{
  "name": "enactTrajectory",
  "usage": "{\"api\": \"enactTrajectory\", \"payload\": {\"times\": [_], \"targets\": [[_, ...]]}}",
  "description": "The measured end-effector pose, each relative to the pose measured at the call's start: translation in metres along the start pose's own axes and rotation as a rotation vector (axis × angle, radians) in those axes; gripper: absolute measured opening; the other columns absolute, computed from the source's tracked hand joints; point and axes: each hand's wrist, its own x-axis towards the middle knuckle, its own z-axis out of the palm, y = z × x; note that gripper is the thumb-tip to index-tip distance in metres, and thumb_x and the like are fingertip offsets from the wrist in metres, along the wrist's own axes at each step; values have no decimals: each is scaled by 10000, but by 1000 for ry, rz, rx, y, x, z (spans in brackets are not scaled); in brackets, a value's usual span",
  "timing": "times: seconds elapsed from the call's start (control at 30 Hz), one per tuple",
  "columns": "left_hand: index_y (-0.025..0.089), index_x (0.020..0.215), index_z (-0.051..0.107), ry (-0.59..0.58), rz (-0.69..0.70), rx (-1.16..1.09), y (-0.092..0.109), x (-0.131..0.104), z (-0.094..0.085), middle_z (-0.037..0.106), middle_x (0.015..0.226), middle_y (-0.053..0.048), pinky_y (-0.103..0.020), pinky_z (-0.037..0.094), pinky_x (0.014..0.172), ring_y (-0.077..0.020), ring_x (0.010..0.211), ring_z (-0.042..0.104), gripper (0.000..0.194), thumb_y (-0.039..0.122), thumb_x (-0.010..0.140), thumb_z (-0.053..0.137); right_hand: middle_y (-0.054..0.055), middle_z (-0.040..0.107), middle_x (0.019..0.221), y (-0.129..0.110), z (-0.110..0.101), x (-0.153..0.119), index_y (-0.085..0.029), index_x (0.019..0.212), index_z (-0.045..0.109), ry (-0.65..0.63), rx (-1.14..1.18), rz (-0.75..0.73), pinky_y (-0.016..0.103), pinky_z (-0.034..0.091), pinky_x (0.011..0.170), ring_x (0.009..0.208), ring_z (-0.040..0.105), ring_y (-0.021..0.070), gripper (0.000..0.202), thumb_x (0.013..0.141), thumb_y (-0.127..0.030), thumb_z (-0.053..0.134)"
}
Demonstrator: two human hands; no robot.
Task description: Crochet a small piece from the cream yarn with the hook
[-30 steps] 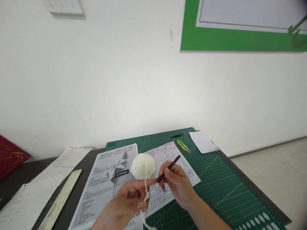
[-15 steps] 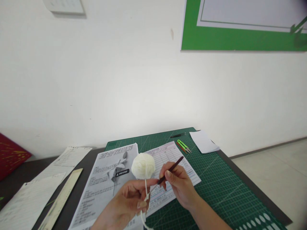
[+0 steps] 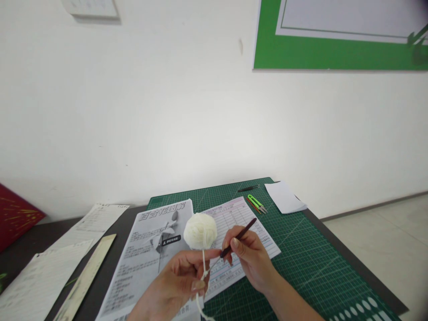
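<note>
White yarn strand [image 3: 203, 263] is pinched between the fingers [image 3: 197, 285] of the left hand [image 3: 177, 285], thumb against index finger; the strand runs up from the pinch to the yarn ball [image 3: 199, 230] and hangs down below the hand toward the frame edge. The right hand [image 3: 252, 263] has its fingers clenched around a dark crochet hook [image 3: 238, 237], held like a pen, with the tip pointing down-left and meeting the strand just beside the left index finger. The yarn ball rests on the printed instruction sheet [image 3: 147, 254], next to a lined form [image 3: 234, 214]. Both papers lie on a green cutting mat [image 3: 301, 254] covering the surface. At the far edge of the mat lie green thread snips [image 3: 256, 203] and a white paper piece [image 3: 284, 196]. A ruler [image 3: 85, 278] lies to the left on the dark surface.
</note>
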Motion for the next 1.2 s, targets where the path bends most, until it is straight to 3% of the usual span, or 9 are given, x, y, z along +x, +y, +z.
{"api": "enactTrajectory", "payload": {"times": [0.43,0.57,0.67,0.83,0.93,1.03,1.2], "targets": [[127,993,695,-8,-7,-8,-1,2,-2,465,568,36,-212,276,479,-61,489,377,462,190,544,785,5,595,639,-8,2,-6,-174,751,683,-104,-201,-118,260,382,551,577,534,129,152,780,-314,632],[138,978,702,22,-15,0,-1,3,-2,496,609,23,-211,292,489,-63,501,406,451,160,536,786,20,609,692,-7,4,-9,-190,791,690,-163,-288,-141,301,408,635,661,561,161,141,797,-305,610],[125,999,691,67,20,-16,1,2,-1,522,612,15,-212,314,499,-75,517,434,469,162,541,785,25,613,706,-3,5,-10,-207,803,689,-132,-294,-201,317,419,647,678,565,174,126,799,-300,605],[130,1029,674,184,121,-148,0,3,4,549,640,15,-207,371,573,-77,567,478,484,135,556,775,43,654,737,2,11,-14,-253,859,696,-59,-454,-410,330,453,616,675,580,189,125,802,-207,594],[126,1045,663,189,152,-258,-4,7,7,572,652,8,-207,403,598,-79,578,505,475,102,579,751,77,706,836,4,9,-17,-283,1065,629,-158,-755,-710,342,486,609,690,605,199,305,812,-130,550],[137,1055,655,215,175,-344,-7,9,11,604,654,-7,-196,428,590,-86,592,535,429,74,634,704,138,718,898,5,4,-19,-246,1284,454,-288,-1106,-971,357,510,584,717,625,229,452,843,-153,497],[173,1071,650,301,218,-331,-11,10,16,625,695,-11,-178,444,613,-92,635,555,448,89,634,709,150,737,848,3,1,-20,-217,1366,316,-294,-1355,-1040,361,519,556,666,652,241,546,848,-134,466]]}}
